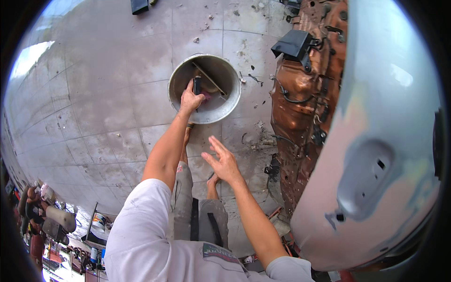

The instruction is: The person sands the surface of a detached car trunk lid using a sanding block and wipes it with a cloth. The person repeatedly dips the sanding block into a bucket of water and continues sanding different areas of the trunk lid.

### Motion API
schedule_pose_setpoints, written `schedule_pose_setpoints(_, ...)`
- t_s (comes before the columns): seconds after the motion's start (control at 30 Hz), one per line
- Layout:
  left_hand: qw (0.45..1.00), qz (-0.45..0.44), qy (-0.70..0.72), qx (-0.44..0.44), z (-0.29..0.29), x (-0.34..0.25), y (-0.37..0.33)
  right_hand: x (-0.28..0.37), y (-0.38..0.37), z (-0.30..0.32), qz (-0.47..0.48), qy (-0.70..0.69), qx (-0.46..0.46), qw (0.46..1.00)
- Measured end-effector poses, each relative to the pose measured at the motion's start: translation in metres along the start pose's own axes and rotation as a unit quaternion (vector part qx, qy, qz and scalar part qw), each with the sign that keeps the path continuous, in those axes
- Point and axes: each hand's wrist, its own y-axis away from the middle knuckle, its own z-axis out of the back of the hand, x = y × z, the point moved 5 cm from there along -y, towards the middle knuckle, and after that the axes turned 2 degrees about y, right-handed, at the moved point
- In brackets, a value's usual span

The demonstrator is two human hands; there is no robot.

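Observation:
A round grey metal bucket point(229, 111) stands on the floor in front of me. My left hand point(190, 98) reaches over its near rim, fingers closed round a dark block-shaped object point(197, 86) whose exact kind I cannot make out. Inside the bucket a thin stick-like piece point(210, 79) leans across, and something pinkish lies low down near my fingers. My right hand point(222, 162) hangs in the air between the bucket and my legs, holding nothing, with its thumb apart from the outstretched fingers.
At right a large curved body panel point(357, 188) shows patches of grey, pink and pale blue. Beside it lies a copper-coloured metal part point(300, 113) with a black box point(292, 45) and wires. Debris dots the tiled floor point(108, 103). Clutter fills the lower left.

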Motion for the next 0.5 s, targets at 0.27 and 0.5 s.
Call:
schedule_pose_setpoints(0.27,0.956,0.282,-0.037,0.074,-0.063,0.166,-0.1,-0.128,-0.009,0.008,-0.196,0.034,-0.002,0.98)
schedule_pose_setpoints(0.5,0.978,0.127,0.155,0.053,-0.012,0.038,0.037,-0.08,-0.017,0.01,-0.23,-0.165,-0.069,0.957)
